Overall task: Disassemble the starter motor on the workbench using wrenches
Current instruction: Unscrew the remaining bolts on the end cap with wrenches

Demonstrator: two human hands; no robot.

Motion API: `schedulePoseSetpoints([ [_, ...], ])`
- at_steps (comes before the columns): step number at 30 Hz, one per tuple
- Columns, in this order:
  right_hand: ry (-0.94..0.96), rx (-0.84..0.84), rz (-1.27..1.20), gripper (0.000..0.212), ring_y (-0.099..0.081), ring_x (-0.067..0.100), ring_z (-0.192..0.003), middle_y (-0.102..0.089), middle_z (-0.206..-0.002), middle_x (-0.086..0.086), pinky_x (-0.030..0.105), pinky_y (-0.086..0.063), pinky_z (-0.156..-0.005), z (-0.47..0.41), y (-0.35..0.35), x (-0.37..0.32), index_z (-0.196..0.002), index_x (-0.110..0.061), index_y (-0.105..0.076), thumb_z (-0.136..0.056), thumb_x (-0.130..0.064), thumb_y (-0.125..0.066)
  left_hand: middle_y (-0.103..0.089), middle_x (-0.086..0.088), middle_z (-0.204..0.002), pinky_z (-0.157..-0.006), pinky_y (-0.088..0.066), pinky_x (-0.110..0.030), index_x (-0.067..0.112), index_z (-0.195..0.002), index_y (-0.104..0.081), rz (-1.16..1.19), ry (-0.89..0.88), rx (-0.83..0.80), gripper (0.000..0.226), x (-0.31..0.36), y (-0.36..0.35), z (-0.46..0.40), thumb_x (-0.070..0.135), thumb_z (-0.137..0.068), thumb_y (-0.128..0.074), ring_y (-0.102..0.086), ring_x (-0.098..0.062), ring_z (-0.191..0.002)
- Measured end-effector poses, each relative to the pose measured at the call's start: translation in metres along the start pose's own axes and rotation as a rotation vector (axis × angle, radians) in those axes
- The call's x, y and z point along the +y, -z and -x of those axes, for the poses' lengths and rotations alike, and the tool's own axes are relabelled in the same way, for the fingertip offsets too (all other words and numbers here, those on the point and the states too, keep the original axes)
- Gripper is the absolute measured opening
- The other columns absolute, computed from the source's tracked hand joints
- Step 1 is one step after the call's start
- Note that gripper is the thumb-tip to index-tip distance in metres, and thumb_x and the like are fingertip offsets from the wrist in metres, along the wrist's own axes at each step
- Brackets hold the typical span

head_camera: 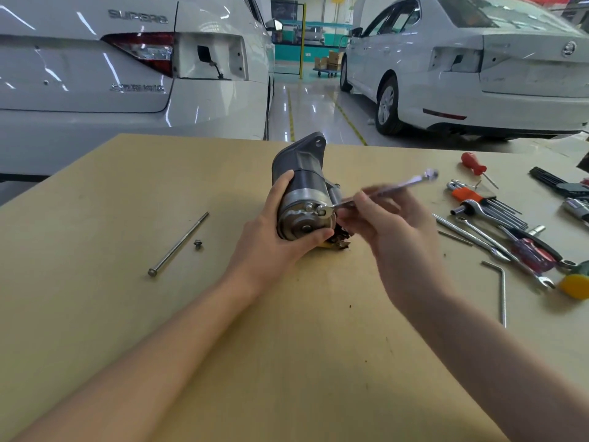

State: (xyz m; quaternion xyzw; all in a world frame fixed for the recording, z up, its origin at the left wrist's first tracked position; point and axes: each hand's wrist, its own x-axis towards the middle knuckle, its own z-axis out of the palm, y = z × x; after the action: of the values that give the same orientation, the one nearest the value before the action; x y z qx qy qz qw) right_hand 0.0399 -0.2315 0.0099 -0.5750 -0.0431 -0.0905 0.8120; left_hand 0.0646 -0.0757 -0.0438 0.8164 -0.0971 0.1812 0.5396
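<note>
Two white cars (134,74) stand behind your bench (287,346), on a glossy floor with yellow lines; the right car (478,65) is cut off at the frame edge. The bench is pale wood and takes up the lower half of the view.

The motor (299,186) lies near the bench's middle, its end cap turned toward you. Your left hand (274,237) grips its body, fingers curled over the top and thumb under the cap. Your right hand (382,224) pinches a wrench (382,189) whose near end sits on a bolt at the cap's rim; the shaft is blurred, so its far head is hard to read.

Under the motor's right side some dark parts are mostly hidden.

At the right lies a pile of tools (497,218), overlapping and partly cut off. One bent hex key (500,288) lies apart, nearer you.

At the left lie a long bolt (178,244) and, just beside it, a small screw (198,244).
</note>
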Motion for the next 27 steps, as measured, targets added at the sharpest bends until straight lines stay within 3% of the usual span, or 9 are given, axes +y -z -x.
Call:
schedulePoseSetpoints([
  [2, 0.267, -0.078, 0.411, 0.011, -0.065, 0.011, -0.066, -0.067, -0.073, 0.004, 0.028, -0.056, -0.068, -0.007, -0.009, -0.013, -0.088, -0.011, -0.063, -0.088, 0.0, -0.061, -0.061, 0.033, -0.1, -0.074, -0.038, 0.003, 0.051, -0.141, -0.031, -0.003, 0.003, 0.009, 0.091, -0.001, -0.001, 0.0, 0.042, -0.067, -0.084, -0.059, 0.018, -0.091],
  [6, 0.616, -0.442, 1.095, 0.019, -0.056, 0.011, -0.072, -0.065, -0.079, -0.003, 0.021, -0.043, -0.067, -0.022, -0.042, -0.032, -0.099, -0.012, -0.072, -0.086, -0.005, -0.061, -0.06, 0.036, -0.087, -0.07, -0.036, 0.004, 0.041, -0.136, -0.039, -0.043, 0.006, -0.004, 0.083, -0.001, 0.001, 0.0, 0.046, -0.064, -0.079, -0.056, 0.022, -0.084],
  [10, 0.661, -0.731, 1.449, 0.031, -0.045, 0.01, -0.077, -0.057, -0.083, -0.005, 0.014, -0.036, -0.066, -0.024, -0.058, -0.036, -0.107, -0.018, -0.073, -0.087, -0.004, -0.055, -0.058, 0.025, -0.077, -0.062, -0.039, 0.001, 0.041, -0.094, -0.049, -0.108, 0.074, -0.021, 0.041, -0.005, 0.002, -0.001, 0.04, -0.069, -0.082, -0.055, 0.02, -0.073],
  [12, 0.626, -0.774, 1.346, 0.027, -0.052, 0.01, -0.079, -0.06, -0.087, -0.006, 0.012, -0.038, -0.069, -0.023, -0.058, -0.041, -0.106, -0.017, -0.073, -0.088, -0.005, -0.058, -0.06, 0.024, -0.076, -0.062, -0.04, -0.001, 0.039, -0.088, -0.052, -0.108, 0.07, -0.003, 0.037, -0.006, 0.001, -0.002, 0.042, -0.068, -0.082, -0.058, 0.012, -0.076],
  [14, 0.529, -0.708, 0.975, 0.018, -0.061, 0.011, -0.078, -0.066, -0.085, -0.003, 0.02, -0.049, -0.073, -0.018, -0.053, -0.047, -0.098, -0.012, -0.072, -0.087, -0.003, -0.063, -0.064, 0.028, -0.083, -0.069, -0.04, 0.0, 0.037, -0.112, -0.054, -0.084, 0.042, 0.004, 0.055, -0.004, 0.001, -0.002, 0.047, -0.066, -0.082, -0.06, 0.011, -0.083],
  [17, 0.32, -0.421, 0.328, 0.01, -0.063, 0.01, -0.07, -0.067, -0.076, -0.002, 0.025, -0.055, -0.071, -0.013, -0.032, -0.045, -0.093, -0.004, -0.066, -0.087, 0.003, -0.061, -0.06, 0.037, -0.094, -0.081, -0.038, 0.002, 0.045, -0.141, -0.035, -0.03, 0.007, 0.002, 0.091, -0.002, 0.001, -0.001, 0.044, -0.065, -0.085, -0.058, 0.02, -0.09],
  [22, -0.257, -0.08, -0.296, 0.014, -0.068, 0.017, -0.065, -0.066, -0.07, 0.009, 0.023, -0.056, -0.065, 0.004, 0.005, -0.009, -0.081, -0.005, -0.057, -0.092, 0.0, -0.051, -0.059, 0.033, -0.099, -0.075, -0.038, 0.003, 0.047, -0.144, -0.03, -0.013, 0.003, 0.0, 0.095, -0.002, 0.0, -0.002, 0.042, -0.066, -0.085, -0.058, 0.019, -0.09],
  [24, -0.398, -0.023, -0.462, 0.016, -0.067, 0.016, -0.061, -0.065, -0.067, 0.009, 0.02, -0.056, -0.06, 0.005, 0.008, -0.002, -0.08, -0.005, -0.054, -0.092, 0.002, -0.047, -0.057, 0.032, -0.099, -0.075, -0.038, 0.003, 0.044, -0.144, -0.03, -0.032, -0.008, 0.003, 0.096, -0.001, 0.001, -0.003, 0.044, -0.065, -0.084, -0.056, 0.021, -0.089],
  [27, -0.414, 0.027, -0.521, 0.013, -0.069, 0.017, -0.061, -0.067, -0.067, 0.01, 0.021, -0.057, -0.06, 0.006, 0.007, 0.005, -0.083, -0.004, -0.054, -0.091, 0.003, -0.048, -0.058, 0.026, -0.101, -0.076, -0.038, 0.003, 0.043, -0.145, -0.03, -0.038, -0.013, 0.003, 0.096, 0.002, 0.0, -0.002, 0.045, -0.065, -0.084, -0.056, 0.022, -0.089],
])
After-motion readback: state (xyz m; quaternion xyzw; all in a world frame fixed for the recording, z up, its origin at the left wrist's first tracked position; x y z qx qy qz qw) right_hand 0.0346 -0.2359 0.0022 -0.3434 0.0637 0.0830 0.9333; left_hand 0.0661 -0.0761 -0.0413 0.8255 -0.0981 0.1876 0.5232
